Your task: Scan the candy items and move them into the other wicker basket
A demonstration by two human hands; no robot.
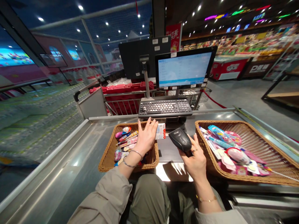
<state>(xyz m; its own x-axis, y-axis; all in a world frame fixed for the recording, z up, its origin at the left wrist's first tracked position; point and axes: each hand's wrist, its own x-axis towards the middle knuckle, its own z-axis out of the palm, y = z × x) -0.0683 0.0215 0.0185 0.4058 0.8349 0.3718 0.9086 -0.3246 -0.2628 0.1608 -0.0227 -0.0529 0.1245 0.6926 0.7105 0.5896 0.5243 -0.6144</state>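
Note:
My left hand (147, 134) is over the right side of the left wicker basket (105, 155), closed on a small white box with red lettering (160, 131) that sticks out past its fingers. The thumb is hidden. In that basket lie several small colourful packets and sweets (127, 141). My right hand (194, 157) grips a black handheld barcode scanner (180, 139), whose head points toward the box. The two are apart. To the right of this hand stands a second wicker basket (257, 132), with several packaged items (233, 152) in its left part.
A black keyboard (165, 107) and a lit monitor (184, 70) stand behind the hands, beside a second screen's dark back (137, 59). The metal counter (77, 168) runs along the left. A trolley with red crates (126, 88) is behind it.

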